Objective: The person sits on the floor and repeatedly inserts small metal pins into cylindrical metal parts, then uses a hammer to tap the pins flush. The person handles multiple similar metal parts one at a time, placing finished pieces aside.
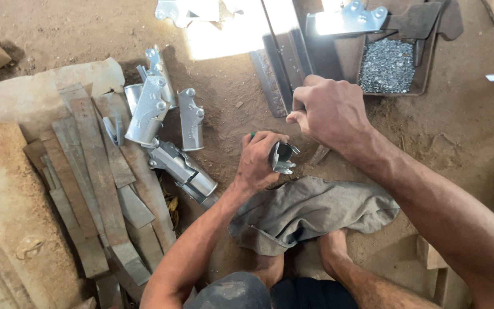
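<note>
My left hand [258, 160] grips a small bent shiny metal part [283, 158] just above the dirt floor, with a bit of green showing at the thumb. My right hand [330, 109] is clenched in a fist right above it, closed around something I cannot make out. Below both hands a grey cloth [310, 212] lies crumpled on the ground, and my bare feet [333, 249] rest at its near edge.
Several finished shiny riveted metal pieces [167, 126] lie left of my hands. Flat rusty metal strips [98, 183] are spread over stone slabs [7, 189] at the left. A dark tray of small grey rivets [387, 66] stands at the top right, next to long metal bars [281, 51].
</note>
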